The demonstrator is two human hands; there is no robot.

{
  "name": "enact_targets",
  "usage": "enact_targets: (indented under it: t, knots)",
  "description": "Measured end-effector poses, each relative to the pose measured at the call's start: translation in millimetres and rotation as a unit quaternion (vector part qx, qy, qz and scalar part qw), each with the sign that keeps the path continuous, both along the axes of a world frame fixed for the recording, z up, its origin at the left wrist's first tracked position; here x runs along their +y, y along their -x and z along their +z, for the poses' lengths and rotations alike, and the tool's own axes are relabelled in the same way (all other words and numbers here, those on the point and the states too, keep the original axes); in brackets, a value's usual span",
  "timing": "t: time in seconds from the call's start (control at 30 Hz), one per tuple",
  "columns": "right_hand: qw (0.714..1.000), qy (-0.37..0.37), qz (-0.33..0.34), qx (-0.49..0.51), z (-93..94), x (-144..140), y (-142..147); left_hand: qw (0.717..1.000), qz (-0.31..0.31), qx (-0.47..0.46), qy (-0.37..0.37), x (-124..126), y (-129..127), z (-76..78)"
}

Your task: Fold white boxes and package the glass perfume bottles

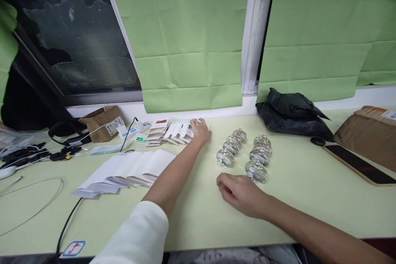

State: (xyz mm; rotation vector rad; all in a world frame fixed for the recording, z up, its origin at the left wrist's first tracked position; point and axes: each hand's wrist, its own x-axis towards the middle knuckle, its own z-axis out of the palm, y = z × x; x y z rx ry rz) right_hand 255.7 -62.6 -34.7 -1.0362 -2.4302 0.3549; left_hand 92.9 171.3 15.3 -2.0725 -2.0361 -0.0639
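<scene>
From the head view, the left hand (pixel 200 128) reaches to the tabletop's (pixel 303 198) far edge, fingers spread flat on a small white card (pixel 181 130). The right hand (pixel 239 192) rests loosely curled, holding nothing, just beside the nearest glass piece (pixel 256 171).

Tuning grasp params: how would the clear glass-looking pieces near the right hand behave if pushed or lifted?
The glass pieces look rounded and glossy, so probably slippery and apt to roll or wobble when nudged. They appear solid, so likely heavy for their size and chippable. They sit close in two rows by the right hand; pushing one would probably knock its neighbours.
</scene>
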Motion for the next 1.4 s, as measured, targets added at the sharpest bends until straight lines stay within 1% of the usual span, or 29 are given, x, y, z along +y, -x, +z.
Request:
enact_targets:
  t: [0.1, 0.2, 0.3, 0.37, 0.43, 0.53, 0.6, 0.63, 0.67, 0.7, 0.77, 0.8, 0.87, 0.9, 0.97, 1.03, 1.07, 1.13, 1.2, 1.27, 1.37, 1.4]
  knots:
    - [1.000, -0.003, -0.002, 0.000, -0.9, 0.4, 0.0, 1.000, -0.004, 0.007, -0.019, -3.3, -2.4, 2.4]
    - [1.000, -0.003, -0.001, 0.002, -0.6, 0.5, -0.1, 0.999, -0.020, 0.010, -0.036, -9.5, -6.2, 4.8]
    - [1.000, 0.000, 0.002, 0.001, 0.7, 0.2, -0.7, 0.998, -0.044, 0.004, -0.053, -18.0, -12.0, 11.9]
    - [1.000, 0.003, 0.001, 0.000, 1.5, -0.2, -1.0, 0.996, -0.062, -0.007, -0.069, -24.9, -14.5, 22.6]
    - [1.000, 0.007, -0.001, 0.001, 1.9, -0.5, -1.3, 0.992, -0.080, -0.022, -0.091, -34.3, -12.2, 38.0]
    - [1.000, 0.012, -0.003, 0.006, 1.5, -0.2, -1.4, 0.986, -0.103, -0.067, -0.116, -58.0, 6.1, 61.1]
    - [1.000, 0.020, -0.006, 0.017, 0.9, 0.3, -1.5, 0.966, -0.133, -0.199, -0.103, -81.8, 27.5, 67.6]
    - [0.999, 0.026, -0.009, 0.025, 0.7, 0.5, -1.3, 0.953, -0.137, -0.256, -0.084, -95.5, 39.4, 66.2]
    - [0.999, 0.035, -0.013, 0.034, 1.0, 0.6, -1.1, 0.938, -0.142, -0.310, -0.058, -109.7, 51.3, 61.6]
    - [0.998, 0.047, -0.017, 0.044, 1.6, 0.4, -0.6, 0.918, -0.156, -0.363, -0.031, -123.7, 62.5, 53.8]
    - [0.994, 0.079, -0.026, 0.071, 4.7, -0.8, 1.2, 0.873, -0.189, -0.449, -0.020, -148.4, 80.6, 31.5]
    - [0.991, 0.099, -0.029, 0.089, 7.1, -1.8, 2.5, 0.853, -0.197, -0.482, -0.033, -158.1, 87.1, 18.7]
    - [0.980, 0.151, -0.030, 0.129, 12.9, -3.9, 6.1, 0.818, -0.216, -0.531, -0.041, -171.3, 94.9, -5.0]
    - [0.971, 0.181, -0.028, 0.150, 15.8, -4.6, 8.4, 0.805, -0.221, -0.549, -0.046, -175.1, 96.7, -14.6]
    - [0.950, 0.247, -0.025, 0.190, 20.0, -3.7, 14.0, 0.779, -0.216, -0.586, -0.041, -178.9, 97.6, -27.4]
    - [0.925, 0.303, -0.027, 0.228, 20.8, 0.5, 20.9, 0.763, -0.206, -0.612, -0.034, -180.3, 97.2, -32.6]
    - [0.914, 0.321, -0.029, 0.246, 19.9, 3.5, 24.6, 0.759, -0.204, -0.617, -0.034, -180.9, 97.0, -33.5]
    - [0.897, 0.344, -0.030, 0.277, 16.2, 9.5, 31.7, 0.759, -0.208, -0.615, -0.040, -182.0, 97.3, -33.6]
    - [0.888, 0.350, -0.030, 0.296, 11.9, 13.2, 37.0, 0.759, -0.212, -0.615, -0.037, -183.2, 98.4, -33.8]
    - [0.891, 0.336, -0.035, 0.304, 8.9, 13.2, 39.2, 0.753, -0.208, -0.625, -0.016, -183.9, 99.9, -34.9]
    - [0.908, 0.293, -0.042, 0.297, 8.3, 7.9, 37.4, 0.739, -0.199, -0.643, 0.030, -185.8, 102.2, -36.8]
    - [0.915, 0.278, -0.039, 0.289, 8.9, 5.7, 36.0, 0.740, -0.201, -0.640, 0.042, -187.3, 103.1, -37.0]
